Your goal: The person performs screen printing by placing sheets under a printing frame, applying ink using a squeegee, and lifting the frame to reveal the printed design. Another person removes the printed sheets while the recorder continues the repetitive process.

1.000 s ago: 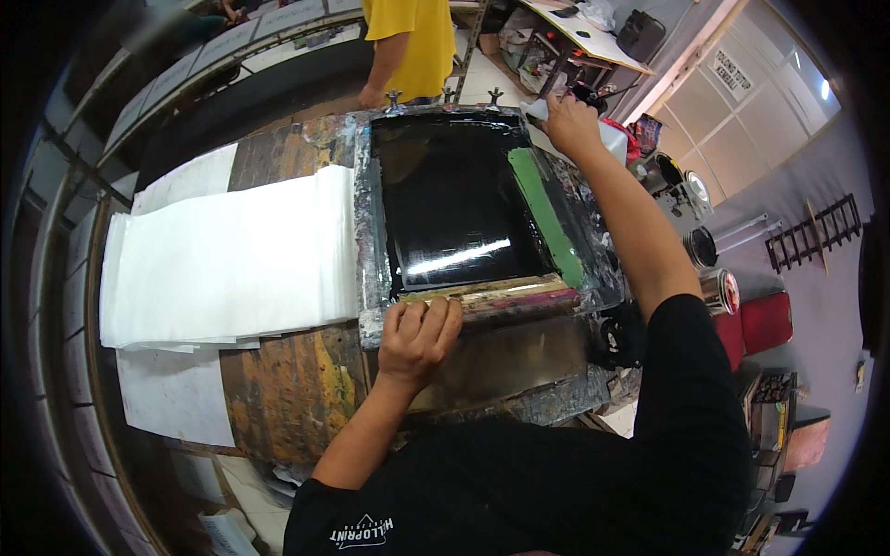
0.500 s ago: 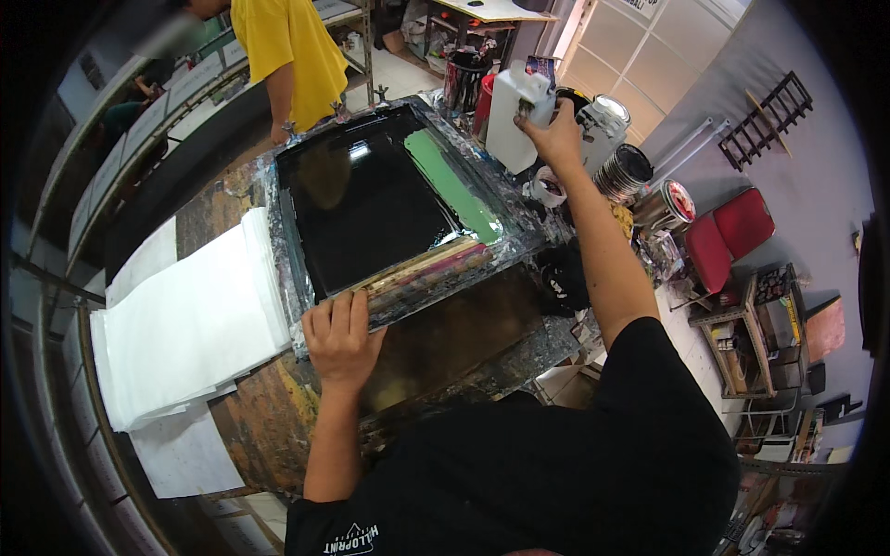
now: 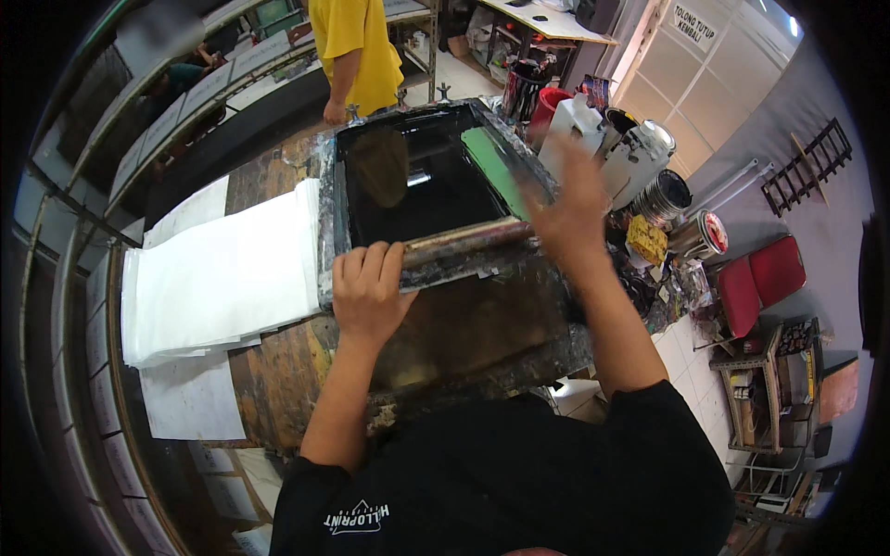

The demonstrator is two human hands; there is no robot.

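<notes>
A screen-printing frame (image 3: 326, 204) lies on the worktable, its mesh dark and glossy with a green strip (image 3: 487, 162) on the right. My left hand (image 3: 369, 292) curls its fingers over the near left corner of this frame, beside the end of a long squeegee-like wooden bar (image 3: 464, 239) along the near edge. My right hand (image 3: 572, 208) hangs over the frame's right side, blurred by motion, thumb and fingers apart and nothing seen in it. Behind it stands a white plastic jug (image 3: 573, 116), partly hidden by the fingers.
Left of the frame lies a stack of white sheets (image 3: 222, 269). Cans, a red container (image 3: 549, 104) and a yellow sponge-like block (image 3: 646, 239) crowd the right. A person in a yellow shirt (image 3: 357, 51) stands beyond the table. A red chair (image 3: 756, 283) is farther right.
My right hand has let go of the white jug and come back toward the frame. My left hand still holds the frame's corner. The view has shifted, so things appear farther right.
</notes>
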